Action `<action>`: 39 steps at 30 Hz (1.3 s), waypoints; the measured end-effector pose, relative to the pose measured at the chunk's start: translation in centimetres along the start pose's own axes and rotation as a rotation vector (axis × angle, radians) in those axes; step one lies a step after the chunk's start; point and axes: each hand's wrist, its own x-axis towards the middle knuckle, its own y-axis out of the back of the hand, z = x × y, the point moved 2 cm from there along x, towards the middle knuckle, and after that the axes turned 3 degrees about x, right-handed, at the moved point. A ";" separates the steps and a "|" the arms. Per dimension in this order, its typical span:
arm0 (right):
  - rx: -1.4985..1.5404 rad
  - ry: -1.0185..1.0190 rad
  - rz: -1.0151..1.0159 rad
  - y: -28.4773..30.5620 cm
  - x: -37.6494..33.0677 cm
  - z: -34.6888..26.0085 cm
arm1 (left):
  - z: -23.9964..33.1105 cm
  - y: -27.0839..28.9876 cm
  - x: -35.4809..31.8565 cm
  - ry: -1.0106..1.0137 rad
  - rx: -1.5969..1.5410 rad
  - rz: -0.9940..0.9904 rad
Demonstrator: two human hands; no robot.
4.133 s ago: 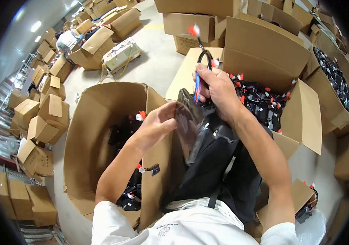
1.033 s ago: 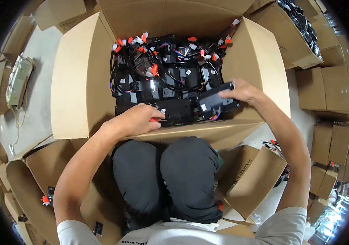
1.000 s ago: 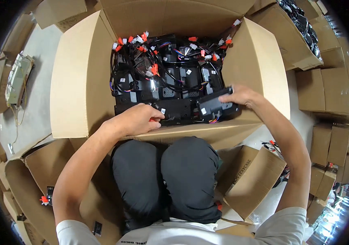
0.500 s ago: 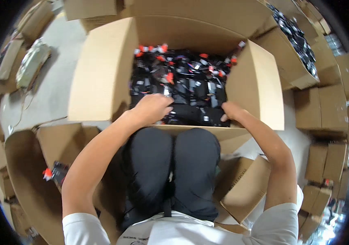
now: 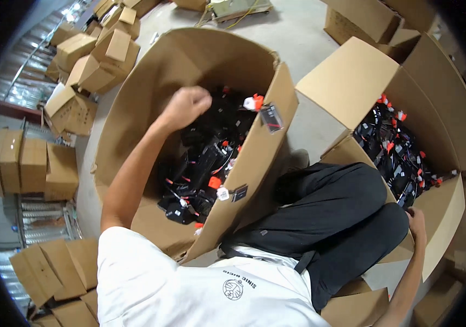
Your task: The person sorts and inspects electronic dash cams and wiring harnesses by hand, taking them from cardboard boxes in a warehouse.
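Note:
My left hand is over the left cardboard box, its fingers curled in and nothing showing in them. Below it lies a jumbled heap of black wired packs with red and white connectors. Two packs hang on that box's right wall, one a dark flat pack near the far corner. My right hand is at the near edge of the right cardboard box, fingers bent; what they grip is hidden. Inside that box are more black packs with red connectors.
My bent legs lie between the two boxes. Stacked cartons stand at the left, and more cartons at the lower left. A low platform with a yellow cable sits on the floor at the far side.
The view has swung left. My left hand has left the box in front of my knees and is over the other box. My right hand stays by the first box's near edge.

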 end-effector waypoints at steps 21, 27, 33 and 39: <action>0.122 -0.026 0.301 1.6 -4.4 1.6 | -24.0 -12.8 -18.5 0.485 0.080 -0.318; 0.143 -0.073 0.306 2.4 -4.2 1.4 | -18.5 -5.9 -13.7 0.279 0.052 -0.250; 0.447 0.218 0.306 4.6 -2.7 -20.6 | -1.9 5.5 -8.6 0.033 -0.305 0.159; 0.494 0.907 0.205 0.5 -6.1 -48.0 | 11.5 6.8 -7.0 -0.285 -0.180 0.285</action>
